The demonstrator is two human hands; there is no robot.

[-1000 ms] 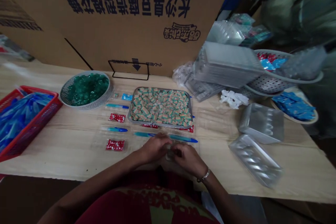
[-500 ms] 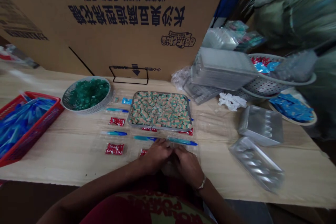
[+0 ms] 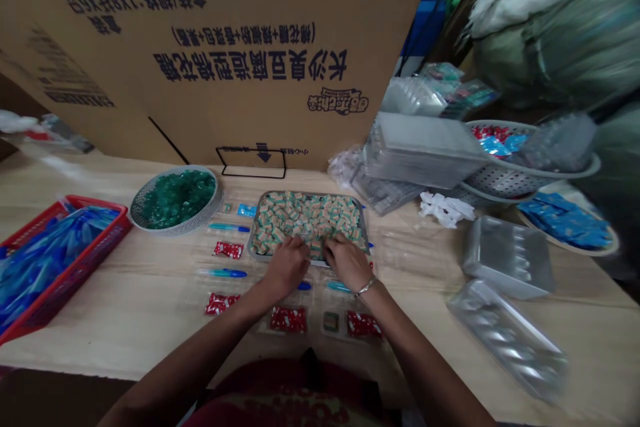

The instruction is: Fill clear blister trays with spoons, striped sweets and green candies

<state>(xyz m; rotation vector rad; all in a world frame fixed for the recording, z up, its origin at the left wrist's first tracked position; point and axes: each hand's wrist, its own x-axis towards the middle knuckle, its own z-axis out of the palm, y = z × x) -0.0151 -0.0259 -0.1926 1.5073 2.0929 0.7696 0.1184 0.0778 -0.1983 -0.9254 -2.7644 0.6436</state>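
Small tan-and-green layered blocks (image 3: 305, 215) fill a shallow metal tray (image 3: 365, 220) in the middle of the table. My left hand (image 3: 289, 265) reaches over its front edge, fingertips bent together among the blocks. Just to its right, my right hand (image 3: 349, 261) also has its fingers closed at the blocks. Whatever the fingertips hold is hidden. Nearer me lie clear plastic trays with red packets (image 3: 288, 319) and blue pen-shaped pieces (image 3: 223, 273). One layered block (image 3: 331, 321) sits in a compartment beside the front right red packet.
At left stand a red basket (image 3: 107, 230) of blue pen-shaped pieces and a round basket (image 3: 200, 219) of green packets. A large carton (image 3: 250, 100) rises behind. On the right are stacked clear trays (image 3: 425, 147), a perforated basket (image 3: 510, 173) and blue packets (image 3: 565, 217).
Both hands have moved forward from the near plastic trays to the metal tray, and they are farther apart. The layered block at the front right is now uncovered. The view has tilted up.
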